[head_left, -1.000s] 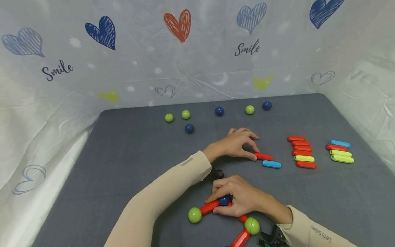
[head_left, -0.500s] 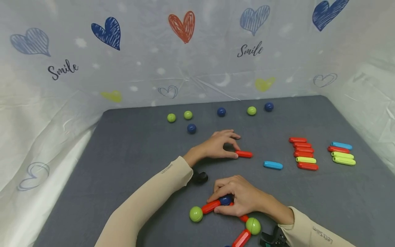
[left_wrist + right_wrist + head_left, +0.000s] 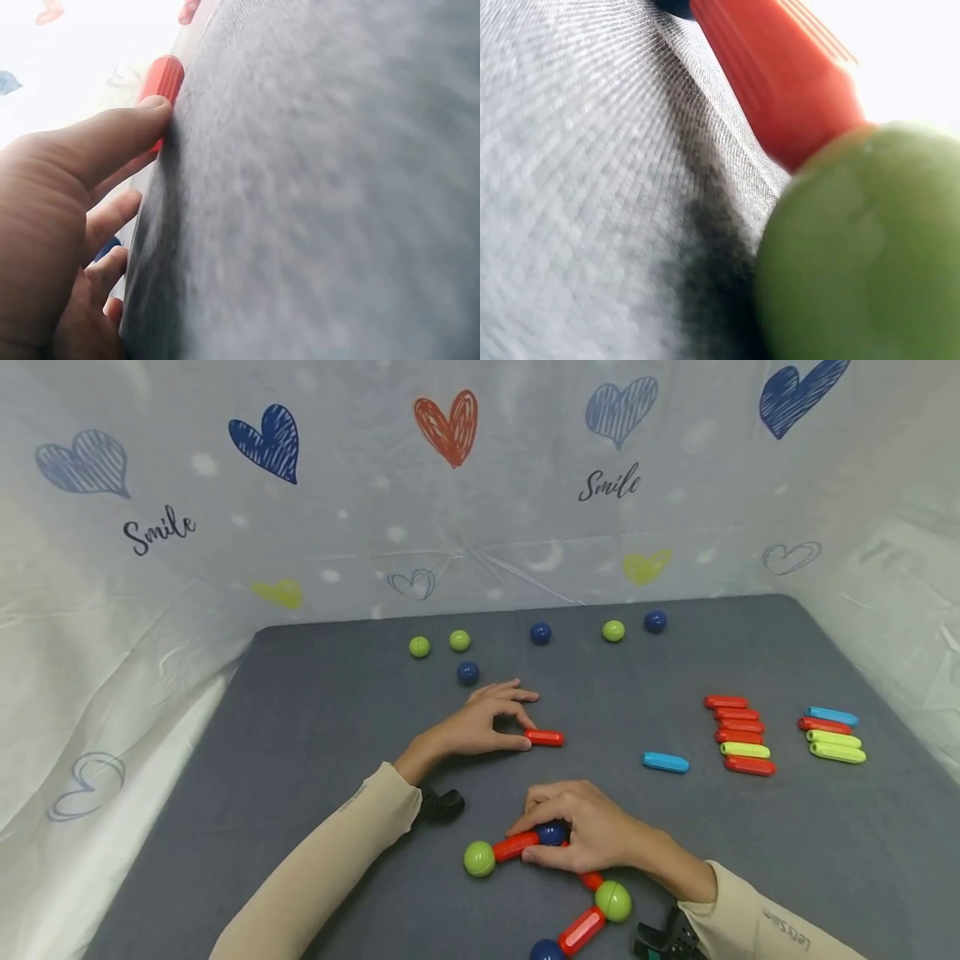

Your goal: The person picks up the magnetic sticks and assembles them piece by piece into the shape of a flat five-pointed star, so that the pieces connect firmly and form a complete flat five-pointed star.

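Note:
My left hand pinches one end of a short red rod between thumb and index finger, low over the dark cloth. The left wrist view shows the thumb against that ribbed red rod. Nearer the front, my right hand grips a chain of rods and balls around a blue ball and the red rod joined to it. A green ball ends this arm. Beyond the palm, the chain runs through another green ball and a red rod to a blue ball.
A lone blue rod lies right of the left hand. Further right are two stacked rows of rods, one mostly red, the other mixed. Several green and blue balls lie along the back, before a white heart-printed curtain.
The left hand has slid the red rod leftward, away from the blue rod. My right hand keeps its grip; the chain sits slightly further forward, with its lower blue ball more visible.

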`<state>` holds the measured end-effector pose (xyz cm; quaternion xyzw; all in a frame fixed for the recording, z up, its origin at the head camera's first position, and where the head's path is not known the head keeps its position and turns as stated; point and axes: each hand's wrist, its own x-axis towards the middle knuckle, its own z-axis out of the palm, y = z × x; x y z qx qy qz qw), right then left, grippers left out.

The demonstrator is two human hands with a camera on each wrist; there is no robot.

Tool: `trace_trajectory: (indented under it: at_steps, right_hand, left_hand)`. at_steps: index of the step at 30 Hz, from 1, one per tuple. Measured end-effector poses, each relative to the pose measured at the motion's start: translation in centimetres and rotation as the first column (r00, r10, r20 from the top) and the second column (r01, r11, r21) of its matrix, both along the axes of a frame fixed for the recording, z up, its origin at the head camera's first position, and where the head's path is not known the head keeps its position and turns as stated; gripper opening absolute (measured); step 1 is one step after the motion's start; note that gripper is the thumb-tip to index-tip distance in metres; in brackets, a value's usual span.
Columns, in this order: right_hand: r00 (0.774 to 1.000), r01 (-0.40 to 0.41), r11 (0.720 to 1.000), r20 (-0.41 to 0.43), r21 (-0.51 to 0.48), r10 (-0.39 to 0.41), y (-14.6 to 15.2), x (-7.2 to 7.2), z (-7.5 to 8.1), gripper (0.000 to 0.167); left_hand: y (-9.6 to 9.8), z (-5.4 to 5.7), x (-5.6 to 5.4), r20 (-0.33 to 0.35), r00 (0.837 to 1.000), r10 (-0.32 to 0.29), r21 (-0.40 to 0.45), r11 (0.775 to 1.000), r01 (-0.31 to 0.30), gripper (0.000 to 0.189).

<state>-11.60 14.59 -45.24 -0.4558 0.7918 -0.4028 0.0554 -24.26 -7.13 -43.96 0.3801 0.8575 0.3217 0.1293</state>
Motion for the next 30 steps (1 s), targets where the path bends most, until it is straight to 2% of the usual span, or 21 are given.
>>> trace_trajectory:
  at_steps: [8, 17, 23, 30]
  right_hand:
    - [0.998, 0.054, 0.995, -0.034, 0.079, -0.052, 0.2, -0.4, 0.2, 0.018]
    - [0.994, 0.099, 0.987, 0.023, 0.130, -0.103, 0.4, -1.1, 0.7, 0.019]
    - [0.986, 0.152, 0.977, 0.037, 0.150, -0.160, 0.7, -2.4, 0.9, 0.022]
    - [0.982, 0.179, 0.973, 0.043, 0.144, -0.187, 0.8, -4.4, 1.2, 0.025]
  left_hand:
    - [-2.3, -0.1, 1.1, 0.027, 0.999, 0.039, 0.001, 0.999, -0.039, 0.016]
    - [-5.0, -0.3, 2.3, 0.026, 0.996, 0.083, 0.029, 0.996, -0.084, 0.016]
    - [-6.4, -0.3, 3.0, 0.034, 0.992, 0.121, 0.050, 0.991, -0.123, 0.014]
    - [-7.3, -0.6, 3.0, -0.006, 0.981, 0.192, 0.066, 0.979, -0.191, 0.013]
